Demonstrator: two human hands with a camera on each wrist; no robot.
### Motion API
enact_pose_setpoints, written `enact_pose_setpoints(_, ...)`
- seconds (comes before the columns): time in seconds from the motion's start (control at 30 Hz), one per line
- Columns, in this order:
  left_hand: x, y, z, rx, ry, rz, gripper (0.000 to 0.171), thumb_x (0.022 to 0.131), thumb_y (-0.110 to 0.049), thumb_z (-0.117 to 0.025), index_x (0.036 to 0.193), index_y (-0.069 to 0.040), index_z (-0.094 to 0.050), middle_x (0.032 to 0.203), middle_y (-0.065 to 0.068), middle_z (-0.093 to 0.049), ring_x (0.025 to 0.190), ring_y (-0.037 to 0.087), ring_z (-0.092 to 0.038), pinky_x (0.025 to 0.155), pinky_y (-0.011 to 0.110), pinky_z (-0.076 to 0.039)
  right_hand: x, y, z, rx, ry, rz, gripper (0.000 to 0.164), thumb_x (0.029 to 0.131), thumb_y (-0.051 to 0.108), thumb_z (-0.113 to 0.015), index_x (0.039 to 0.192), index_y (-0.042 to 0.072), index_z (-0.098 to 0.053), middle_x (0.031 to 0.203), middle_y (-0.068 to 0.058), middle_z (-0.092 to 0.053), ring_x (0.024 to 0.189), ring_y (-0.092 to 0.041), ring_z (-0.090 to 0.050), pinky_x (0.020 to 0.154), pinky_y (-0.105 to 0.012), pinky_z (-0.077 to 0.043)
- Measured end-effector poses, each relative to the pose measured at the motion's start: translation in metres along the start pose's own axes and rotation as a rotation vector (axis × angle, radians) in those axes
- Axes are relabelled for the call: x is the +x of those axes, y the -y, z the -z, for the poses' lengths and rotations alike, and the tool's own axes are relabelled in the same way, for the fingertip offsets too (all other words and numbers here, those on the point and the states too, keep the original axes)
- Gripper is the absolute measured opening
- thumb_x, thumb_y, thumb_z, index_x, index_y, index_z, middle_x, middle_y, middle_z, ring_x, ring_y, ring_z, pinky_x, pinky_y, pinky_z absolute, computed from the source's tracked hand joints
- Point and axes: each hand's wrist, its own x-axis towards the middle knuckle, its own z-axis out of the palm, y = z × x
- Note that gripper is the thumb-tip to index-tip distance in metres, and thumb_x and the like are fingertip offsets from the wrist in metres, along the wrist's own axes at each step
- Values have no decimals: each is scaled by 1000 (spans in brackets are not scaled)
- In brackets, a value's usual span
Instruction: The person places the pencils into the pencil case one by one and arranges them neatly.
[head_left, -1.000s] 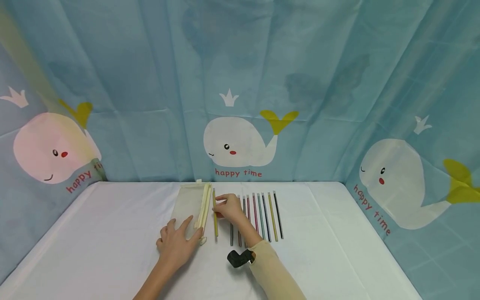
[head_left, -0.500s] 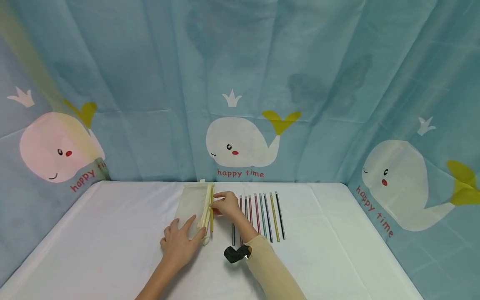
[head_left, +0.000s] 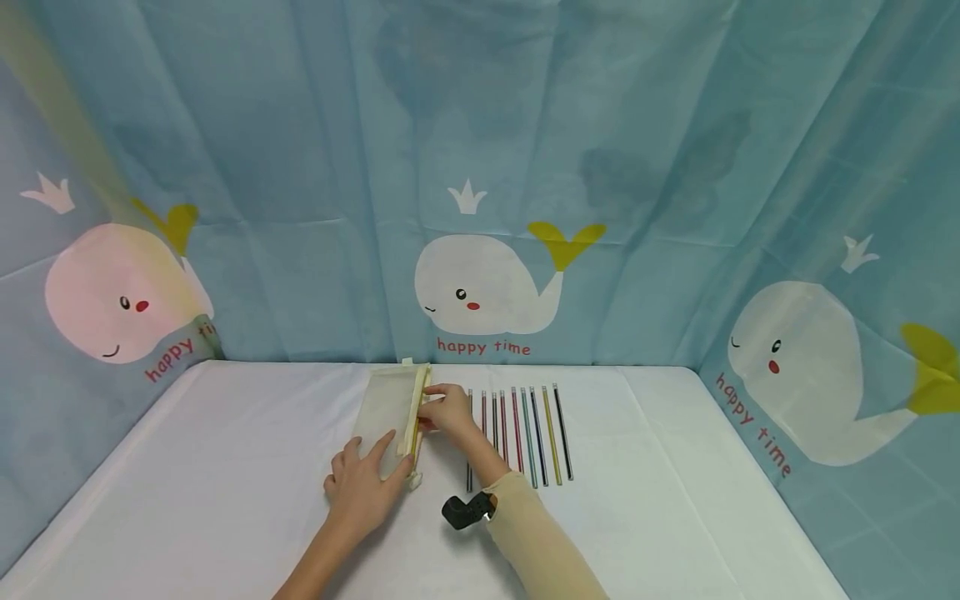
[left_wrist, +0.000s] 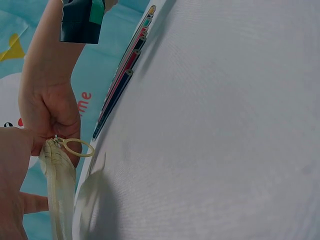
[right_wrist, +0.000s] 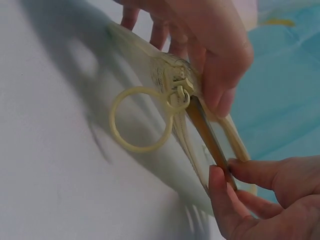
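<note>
A pale cream mesh zip pencil case (head_left: pixel 384 408) lies lengthwise near the table's back, its zipped side facing right. My left hand (head_left: pixel 362 490) holds its near end, fingers spread over the mesh and thumb at the zip edge. In the right wrist view the zip is open, with a ring pull (right_wrist: pixel 114 120) hanging from the slider. A yellowish pencil (right_wrist: pixel 206 131) lies inside the opening, pinched between the thumb and fingers of my right hand (head_left: pixel 452 412). Part of the pencil is hidden by the case and fingers.
Several pencils (head_left: pixel 528 433) in dark, red, green and yellow lie side by side to the right, partly beneath my right forearm. A black wrist camera (head_left: pixel 465 511) sits at the right sleeve. Blue whale-print curtains (head_left: pixel 300 292) surround the white table (head_left: pixel 637 500).
My right hand has carried the yellow pencil left from the tabletop into the case's zip opening. My left hand keeps its hold on the case. The view has shifted slightly.
</note>
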Motion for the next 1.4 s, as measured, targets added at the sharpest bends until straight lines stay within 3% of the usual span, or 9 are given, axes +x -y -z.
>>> enact_pose_setpoints(0.37,0,-1,0,1,3,10,66,103,-51,-56,153,-8,-55,156,42,-31,141,64,-28,102,79,-29,-2,-2,1,16,28,52,39,90,-9,-69,129,-13,-65,89,-23,-75,67,-19,-72,65,-31,-63)
enact_pose_setpoints(0.6,0,1,0,6,-3,11,66,102,-51,-58,153,-9,-56,157,42,-28,142,65,-26,104,79,-26,-6,1,15,-34,23,68,39,92,-5,-75,129,-11,-67,94,-20,-76,78,-31,-78,71,-35,-64)
enact_pose_setpoints(0.97,1,1,0,12,0,11,66,102,-50,-60,152,-8,-57,157,43,-28,142,65,-26,105,79,-25,-17,-1,39,-92,-14,138,41,93,-5,-74,133,-11,-65,99,-21,-74,93,-44,-76,72,-34,-64)
enact_pose_setpoints(1.4,2,2,0,7,-7,2,65,101,-51,-61,150,-9,-59,156,43,-30,141,65,-29,104,78,-27,-29,-1,57,-244,-88,186,41,93,-2,-76,133,-9,-67,105,-20,-72,86,-35,-74,72,-35,-63)
